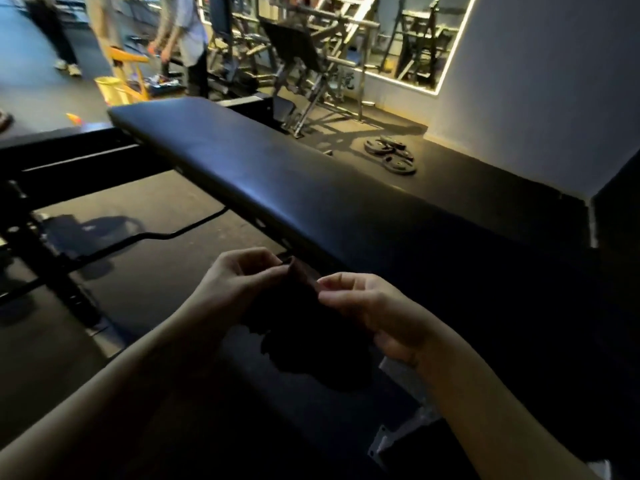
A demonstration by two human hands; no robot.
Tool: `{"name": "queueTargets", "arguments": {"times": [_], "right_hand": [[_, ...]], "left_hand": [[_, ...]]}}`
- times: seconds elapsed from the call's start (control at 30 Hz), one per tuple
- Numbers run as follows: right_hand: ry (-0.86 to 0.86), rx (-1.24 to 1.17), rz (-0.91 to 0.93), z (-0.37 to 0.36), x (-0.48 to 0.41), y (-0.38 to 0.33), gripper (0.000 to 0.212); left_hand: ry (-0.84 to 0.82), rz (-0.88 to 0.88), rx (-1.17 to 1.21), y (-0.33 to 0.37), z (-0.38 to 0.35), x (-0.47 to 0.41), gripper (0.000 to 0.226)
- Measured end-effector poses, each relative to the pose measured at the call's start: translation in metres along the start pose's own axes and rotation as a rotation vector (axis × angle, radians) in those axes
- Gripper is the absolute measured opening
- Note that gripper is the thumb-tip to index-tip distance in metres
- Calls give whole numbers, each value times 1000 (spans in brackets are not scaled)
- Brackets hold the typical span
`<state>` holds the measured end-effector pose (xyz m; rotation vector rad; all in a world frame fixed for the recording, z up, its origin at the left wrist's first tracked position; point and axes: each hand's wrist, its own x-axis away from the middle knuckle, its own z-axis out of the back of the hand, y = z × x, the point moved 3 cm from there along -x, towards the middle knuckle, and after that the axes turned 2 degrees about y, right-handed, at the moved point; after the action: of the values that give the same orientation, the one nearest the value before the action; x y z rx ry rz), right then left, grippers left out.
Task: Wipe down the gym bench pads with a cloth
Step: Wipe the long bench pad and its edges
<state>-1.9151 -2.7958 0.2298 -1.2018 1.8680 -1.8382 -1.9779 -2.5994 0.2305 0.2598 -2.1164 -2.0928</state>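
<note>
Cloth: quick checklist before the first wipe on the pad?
1. Grip on cloth: ok, left hand and right hand both pinch its top edge.
2. Contact with bench pad: not ok, the cloth is held off it, beside its edge.
3. Lit stretch of the pad free of objects: ok.
4. Dark near end of the pad free of objects: cannot tell.
5. Damp or dry: cannot tell.

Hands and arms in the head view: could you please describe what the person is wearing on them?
Nothing worn can be seen. The left hand and right hand are ungloved, and the left forearm and right forearm are bare to the picture's edge, with no sleeve in view. No ring, watch or bracelet shows, though the light is dim.
</note>
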Motion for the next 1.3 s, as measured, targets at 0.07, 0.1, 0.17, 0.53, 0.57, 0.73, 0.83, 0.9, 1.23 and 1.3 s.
{"name": "queueTargets", "arguments": {"times": [0.07,0.1,0.17,0.53,0.57,0.73,0.83,0.9,1.23,1.3], "right_hand": [[-70,52,-1,-13,-17,2,46],[-94,67,4,-20,-27,2,43],[-105,81,13,-33,-49,-2,32],[-45,-206,-35,-107,-189,-42,26],[-41,-209,-46,-109,-203,-46,27],[-123,-144,-64,-113,-270,-70,30],[-132,-123,-59,-120,-305,-84,32],[-133,-181,-54,-127,-329,-92,31],[-65,403,235,-147,-411,-120,14],[-37,460,286,-154,-428,-125,13]], "left_hand": [[77,32,31,1,26,-1,36],[118,47,23,5,38,-2,32],[207,55,-54,8,63,-3,27],[225,453,531,-30,177,-43,51],[218,456,619,-34,183,-48,51],[472,352,565,-48,228,-98,65],[607,250,559,-40,250,-132,60],[572,253,531,-38,256,-149,66],[720,276,394,-40,325,-207,44],[674,339,217,-39,339,-217,51]]}}
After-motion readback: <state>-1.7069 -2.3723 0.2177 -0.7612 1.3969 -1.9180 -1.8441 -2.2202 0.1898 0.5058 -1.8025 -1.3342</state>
